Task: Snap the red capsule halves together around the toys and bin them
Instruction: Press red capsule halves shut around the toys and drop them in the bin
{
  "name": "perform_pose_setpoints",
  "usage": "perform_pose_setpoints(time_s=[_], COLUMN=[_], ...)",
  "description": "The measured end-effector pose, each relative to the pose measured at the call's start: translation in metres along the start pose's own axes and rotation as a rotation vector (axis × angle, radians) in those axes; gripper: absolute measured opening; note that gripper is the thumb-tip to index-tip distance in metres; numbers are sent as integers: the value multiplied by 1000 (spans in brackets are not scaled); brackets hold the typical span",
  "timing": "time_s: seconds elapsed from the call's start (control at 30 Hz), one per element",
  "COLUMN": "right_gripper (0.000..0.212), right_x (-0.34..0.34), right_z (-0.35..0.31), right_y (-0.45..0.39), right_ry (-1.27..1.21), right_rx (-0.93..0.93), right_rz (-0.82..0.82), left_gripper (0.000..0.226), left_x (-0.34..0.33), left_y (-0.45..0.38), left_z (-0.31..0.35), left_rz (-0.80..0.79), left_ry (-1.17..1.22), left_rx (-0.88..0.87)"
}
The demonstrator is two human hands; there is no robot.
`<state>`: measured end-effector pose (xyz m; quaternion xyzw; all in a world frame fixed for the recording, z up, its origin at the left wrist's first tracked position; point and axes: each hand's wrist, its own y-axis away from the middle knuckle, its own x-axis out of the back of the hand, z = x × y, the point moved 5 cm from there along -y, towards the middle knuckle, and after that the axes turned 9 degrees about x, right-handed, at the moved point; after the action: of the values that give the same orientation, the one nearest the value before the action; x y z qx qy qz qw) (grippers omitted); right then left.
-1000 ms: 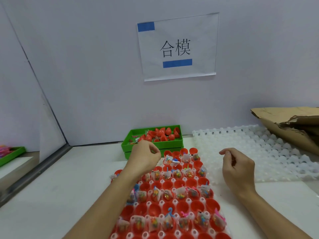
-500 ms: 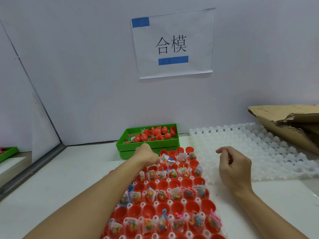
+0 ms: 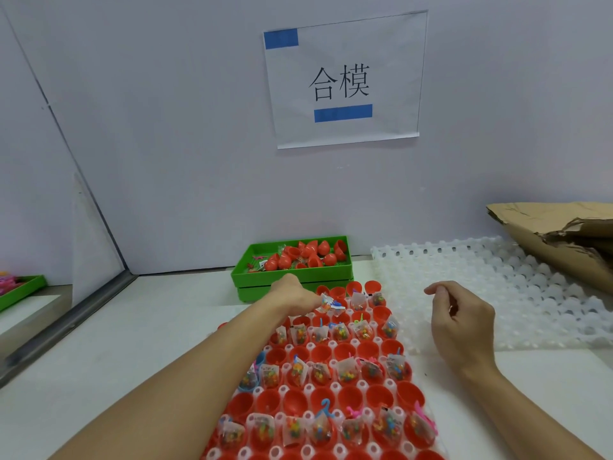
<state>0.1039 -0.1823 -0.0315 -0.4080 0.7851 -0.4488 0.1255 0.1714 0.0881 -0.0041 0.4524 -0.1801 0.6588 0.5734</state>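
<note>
Left hand point(image 3: 293, 295) has dropped to the tray's point(image 3: 414, 351) far-left corner (grip hidden); right hand point(image 3: 464, 322) hovers loosely curled, empty.

A white paper sheet point(image 3: 345, 78) on the wall reads "合模" in black, between two blue bars.

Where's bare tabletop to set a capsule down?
Bare table left of the red capsule tray, up to the green bin. More near-right, below the white grid tray. Both trays are crowded.
</note>
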Motion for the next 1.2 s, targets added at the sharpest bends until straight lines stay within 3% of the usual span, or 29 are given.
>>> perform_pose_setpoints(time_s=[0.2, 0.33, 0.43, 0.6, 0.97, 1.2], right_gripper=[28, 27, 28, 28, 28, 28], right_x=[0, 1, 1, 3, 6, 1], right_z=[0, -2, -2, -4, -10, -46], right_y=[0, -1, -1, -1, 1, -8], right_ry=[-7, -5, -7, -9, 11, -56], right_rx=[-11, -16, -25, -43, -53, -36], right_rz=[6, 5, 3, 7, 9, -199], left_gripper=[27, 41, 28, 40, 28, 26], left_x=[-3, -4, -1, 9, 61, 61], left_y=[2, 0, -1, 3, 52, 103], left_z=[-2, -4, -2, 4, 10, -5], left_rz=[21, 54, 98, 141, 169, 50], left_ry=[-7, 3, -27, -41, -195, -178], left_rx=[-19, -3, 6, -5, -99, -133])
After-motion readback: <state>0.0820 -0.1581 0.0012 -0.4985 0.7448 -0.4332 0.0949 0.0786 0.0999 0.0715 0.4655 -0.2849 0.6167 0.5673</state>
